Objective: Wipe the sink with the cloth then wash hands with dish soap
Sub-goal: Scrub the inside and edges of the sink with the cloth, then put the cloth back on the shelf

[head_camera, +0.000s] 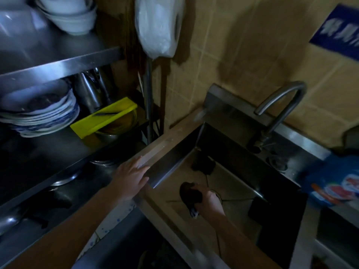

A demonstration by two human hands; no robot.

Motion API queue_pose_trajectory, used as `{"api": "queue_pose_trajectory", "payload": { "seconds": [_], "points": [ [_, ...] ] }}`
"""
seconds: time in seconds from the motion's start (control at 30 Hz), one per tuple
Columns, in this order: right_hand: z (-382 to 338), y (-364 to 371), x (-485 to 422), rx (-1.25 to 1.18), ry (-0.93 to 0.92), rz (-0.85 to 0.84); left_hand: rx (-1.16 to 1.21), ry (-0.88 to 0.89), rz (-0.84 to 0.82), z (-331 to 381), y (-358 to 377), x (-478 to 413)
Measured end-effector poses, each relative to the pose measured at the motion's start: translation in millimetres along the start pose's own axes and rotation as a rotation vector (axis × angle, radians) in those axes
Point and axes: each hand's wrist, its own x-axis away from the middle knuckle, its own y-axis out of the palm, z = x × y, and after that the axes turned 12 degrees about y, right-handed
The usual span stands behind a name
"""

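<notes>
Dim kitchen; steel sink against a tiled wall. The right hand is closed around a dark bunched cloth on the sink floor near the left wall; the cloth protrudes from the fingers toward that wall. Its long axis cannot be told. The left hand lies open, fingers flat on the sink's left rim.

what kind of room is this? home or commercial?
A kitchen, at the dishwashing corner. Cues: a steel sink with a gooseneck faucet against a tiled wall, and a metal rack holding stacked plates and bowls. Home or commercial can't be settled from this view.
</notes>
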Motion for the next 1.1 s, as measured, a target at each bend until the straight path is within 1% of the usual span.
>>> {"api": "queue_pose_trajectory", "payload": {
  "seconds": [0.1, 0.23, 0.43, 0.53, 0.77, 0.93, 1.1],
  "points": [
    [-4, -19, 7, 0.009, -0.036, 0.038, -0.016, -0.018, 0.050, 8, -15, 9],
    [-15, -43, 17, -0.019, -0.078, 0.112, 0.035, -0.072, 0.112, 19, -45, 21],
    [-59, -81, 23, 0.004, -0.203, 0.175, 0.089, -0.163, 0.208, 16, -99, 42],
    [-93, -100, 25, 0.018, -0.276, 0.159, 0.102, -0.177, 0.288, 10, -126, 52],
    [-184, -134, 29, 0.013, -0.440, 0.181, 0.045, -0.196, 0.380, -23, -183, 74],
    [-263, -149, 19, 0.027, -0.509, 0.219, -0.003, -0.242, 0.412, -69, -218, 86],
    [-344, -150, -1, 0.043, -0.538, 0.267, -0.061, -0.267, 0.442, -127, -249, 95]
  ]
}}
